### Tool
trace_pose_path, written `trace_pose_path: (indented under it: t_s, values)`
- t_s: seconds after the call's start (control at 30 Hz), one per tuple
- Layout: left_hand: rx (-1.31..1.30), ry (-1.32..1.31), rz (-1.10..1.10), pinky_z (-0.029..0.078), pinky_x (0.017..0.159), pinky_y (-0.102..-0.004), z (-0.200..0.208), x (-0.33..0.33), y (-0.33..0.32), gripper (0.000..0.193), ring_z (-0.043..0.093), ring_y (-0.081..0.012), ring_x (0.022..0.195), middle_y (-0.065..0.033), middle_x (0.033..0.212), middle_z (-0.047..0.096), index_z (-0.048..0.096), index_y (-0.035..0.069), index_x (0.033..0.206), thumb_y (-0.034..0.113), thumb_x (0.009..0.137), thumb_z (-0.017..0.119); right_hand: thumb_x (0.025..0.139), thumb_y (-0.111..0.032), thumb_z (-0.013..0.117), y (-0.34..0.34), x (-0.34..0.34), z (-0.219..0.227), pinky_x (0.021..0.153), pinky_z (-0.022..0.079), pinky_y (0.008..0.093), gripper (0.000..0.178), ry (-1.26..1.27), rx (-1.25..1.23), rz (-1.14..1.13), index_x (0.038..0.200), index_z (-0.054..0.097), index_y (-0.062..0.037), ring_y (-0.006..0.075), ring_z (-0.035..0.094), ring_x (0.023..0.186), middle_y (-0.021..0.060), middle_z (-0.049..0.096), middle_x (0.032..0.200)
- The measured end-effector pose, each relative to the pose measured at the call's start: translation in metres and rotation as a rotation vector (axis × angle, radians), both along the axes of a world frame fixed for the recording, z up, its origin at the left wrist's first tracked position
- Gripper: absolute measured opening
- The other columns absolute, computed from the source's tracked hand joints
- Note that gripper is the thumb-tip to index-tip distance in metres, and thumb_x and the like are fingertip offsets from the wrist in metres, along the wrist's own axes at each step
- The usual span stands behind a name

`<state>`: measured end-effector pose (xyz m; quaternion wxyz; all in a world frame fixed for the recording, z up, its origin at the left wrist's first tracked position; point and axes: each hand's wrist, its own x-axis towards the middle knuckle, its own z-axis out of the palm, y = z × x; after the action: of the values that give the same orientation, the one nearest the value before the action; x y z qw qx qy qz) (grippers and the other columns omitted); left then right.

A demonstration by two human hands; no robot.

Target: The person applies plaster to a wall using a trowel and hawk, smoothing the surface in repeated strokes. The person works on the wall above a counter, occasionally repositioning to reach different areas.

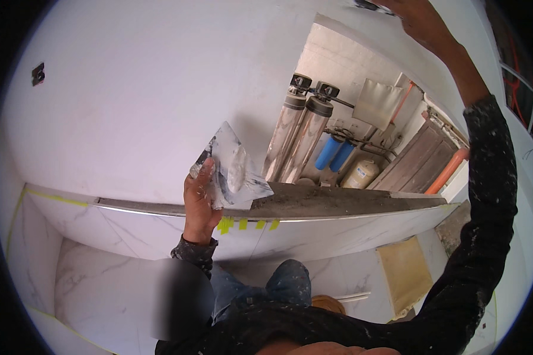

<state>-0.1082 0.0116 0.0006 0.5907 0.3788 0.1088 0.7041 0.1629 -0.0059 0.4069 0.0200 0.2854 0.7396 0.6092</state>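
Observation:
My left hand (199, 202) is closed around a broad putty knife (225, 142), held up in front of the white wall. Its flat metal blade is smeared, and a lump of white putty (237, 170) sits on it. At the upper right, my right arm reaches high along the wall beside an opening. My right hand (423, 22) is closed on a flat tool with a dark part (372, 7). The top edge of the picture cuts this tool off, so I cannot make out its exact kind. Dried white specks cover both dark sleeves.
A grey ledge (337, 202) runs below the wall opening, with yellow-green tape strips (243, 224) on its front. Through the opening stand tall metal cylinders (305, 139), blue filter housings (328, 152) and a tank (360, 174). A tan sheet (405, 275) lies on the marbled surface.

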Motion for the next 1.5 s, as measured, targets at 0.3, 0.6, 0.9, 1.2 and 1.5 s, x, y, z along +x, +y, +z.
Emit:
trace_pose_path:
  t_s: [0.3, 0.6, 0.9, 1.2, 1.5]
  values:
    - [-0.136, -0.174, -0.019, 0.052, 0.079, -0.0296, 0.001, 0.012, -0.001, 0.028, 0.063, -0.0165, 0.09, -0.0083, 0.104, 0.063, 0.057, -0.001, 0.111, 0.019, 0.092, 0.054, 0.08, 0.008, 0.044, 0.044, 0.051, -0.042, 0.106, 0.028, 0.0433, 0.061, 0.0, 0.305, -0.029, 0.133, 0.048, -0.0212, 0.0253, 0.041, 0.126, 0.0022, 0.048, 0.137]
    - [-0.108, -0.007, -0.065, 0.052, 0.085, -0.0337, -0.009, -0.004, -0.005, 0.037, 0.059, -0.0219, 0.104, -0.0109, 0.12, 0.055, 0.052, 0.002, 0.12, 0.03, 0.097, 0.043, 0.076, 0.009, 0.043, 0.026, 0.015, -0.003, 0.104, 0.029, 0.0427, 0.063, 0.288, 0.161, 0.024, 0.133, 0.047, -0.0172, 0.0266, 0.04, 0.127, 0.0064, 0.047, 0.137]
    - [-0.044, -0.049, -0.115, 0.053, 0.083, -0.0326, -0.001, 0.019, 0.004, 0.032, 0.061, -0.0194, 0.101, -0.0099, 0.112, 0.059, 0.052, 0.001, 0.119, 0.021, 0.094, 0.05, 0.075, 0.005, 0.048, 0.03, 0.013, -0.021, 0.095, 0.033, 0.0459, 0.051, -0.204, 0.06, 0.039, 0.124, 0.054, -0.0108, 0.0269, 0.045, 0.119, 0.0098, 0.053, 0.128]
    - [-0.082, -0.033, -0.103, 0.052, 0.084, -0.0314, 0.013, 0.011, -0.016, 0.035, 0.059, -0.0197, 0.102, -0.0111, 0.116, 0.057, 0.05, 0.0, 0.12, 0.024, 0.095, 0.047, 0.075, 0.008, 0.047, -0.007, 0.077, -0.063, 0.09, 0.044, 0.0413, 0.055, 0.367, 0.186, 0.024, 0.125, 0.056, -0.0165, 0.0288, 0.058, 0.096, 0.0074, 0.062, 0.116]
    - [-0.057, -0.073, -0.168, 0.054, 0.079, -0.0329, 0.01, 0.009, -0.01, 0.029, 0.062, -0.0198, 0.096, -0.0087, 0.105, 0.061, 0.053, 0.002, 0.114, 0.021, 0.092, 0.054, 0.076, 0.003, 0.05, 0.086, 0.013, -0.048, 0.077, 0.045, 0.0404, 0.036, 0.628, 0.48, 0.45, 0.11, 0.059, -0.004, 0.0308, 0.056, 0.097, 0.0134, 0.061, 0.106]
